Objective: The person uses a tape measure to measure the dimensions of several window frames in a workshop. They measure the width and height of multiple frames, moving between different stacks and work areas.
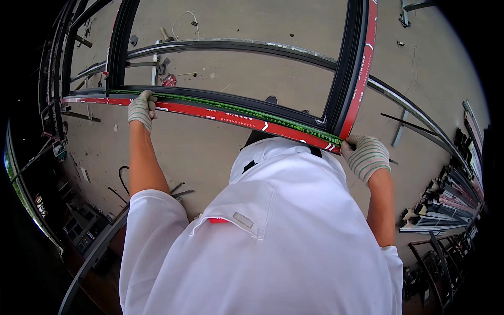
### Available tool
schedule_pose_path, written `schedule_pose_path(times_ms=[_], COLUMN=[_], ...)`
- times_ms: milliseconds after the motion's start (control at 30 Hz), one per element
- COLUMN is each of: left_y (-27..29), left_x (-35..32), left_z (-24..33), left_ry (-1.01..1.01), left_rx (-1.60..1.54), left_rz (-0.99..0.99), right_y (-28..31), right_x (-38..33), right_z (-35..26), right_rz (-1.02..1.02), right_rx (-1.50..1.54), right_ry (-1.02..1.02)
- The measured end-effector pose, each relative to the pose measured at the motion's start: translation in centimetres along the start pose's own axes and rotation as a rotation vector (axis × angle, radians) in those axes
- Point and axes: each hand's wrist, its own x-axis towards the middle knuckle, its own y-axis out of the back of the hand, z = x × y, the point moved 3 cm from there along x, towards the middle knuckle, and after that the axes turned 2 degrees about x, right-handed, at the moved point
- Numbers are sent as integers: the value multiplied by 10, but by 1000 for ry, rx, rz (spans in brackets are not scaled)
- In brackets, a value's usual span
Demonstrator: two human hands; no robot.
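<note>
A dark metal window frame point(223, 97), with red protective film point(210, 111) on its outer edges, lies in front of my body. Along its near bar runs the green blade of a tape measure point(257, 113), stretched flat from the left part to the right corner. My left hand point(140, 111), in a striped knit glove, is closed over the near bar, its fingers on the blade. At the right corner my right hand point(367, 157), gloved alike, pinches the end of the blade against the frame. Its fingertips are partly hidden; no tape case shows.
A long metal rail point(231, 46) crosses beneath the frame, over the concrete floor point(262, 65). Stacked metal profiles point(446, 202) lie at the right. More dark frames point(52, 68) stand at the left. Small debris point(168, 80) is scattered on the floor.
</note>
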Motion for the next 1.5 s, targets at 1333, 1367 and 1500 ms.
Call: schedule_pose_path(times_ms=[1333,1367,1500], left_y=[0,0,2], left_x=[13,12,17], left_z=[-7,-7,-10], left_ry=[-5,4,13], left_rx=[-9,-11,-27], left_rz=[-37,-32,-41], right_y=[6,8,10], right_x=[-4,-5,-8], right_z=[-6,-9,-12], right_rz=[-3,-14,-17], right_rx=[-21,-29,-24], right_ry=[-17,-23,-20])
